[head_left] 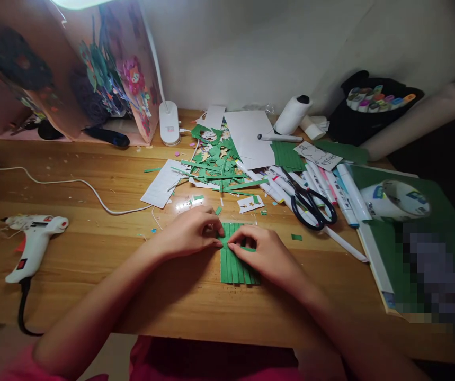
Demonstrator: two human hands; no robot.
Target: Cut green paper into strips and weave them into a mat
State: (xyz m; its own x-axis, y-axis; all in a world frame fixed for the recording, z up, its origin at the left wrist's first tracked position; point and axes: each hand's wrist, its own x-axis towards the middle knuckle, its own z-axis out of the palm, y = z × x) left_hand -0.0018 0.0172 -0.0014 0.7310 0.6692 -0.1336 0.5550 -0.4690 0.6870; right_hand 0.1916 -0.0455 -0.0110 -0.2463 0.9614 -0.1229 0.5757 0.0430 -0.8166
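Note:
A small rectangular piece of green paper (237, 269), marked into narrow upright strips, lies on the wooden table in front of me. At its left edge my left hand (193, 231) is closed, thumb and fingertips pinched at the paper. From the right, my right hand (265, 251) covers part of it, with thumb and forefinger pinched close to the left fingertips. A thin green strip seems to run crosswise between the two hands, but the fingers partly hide it. The lower ends of the strips show below my hands.
A white glue gun (36, 241) lies at left. Behind my hands are green paper scraps (215, 156) and white sheets (251, 140). Scissors (313, 203), several markers (352, 193) and a tape roll (394, 200) lie at right. A white cable (92, 190) crosses the table.

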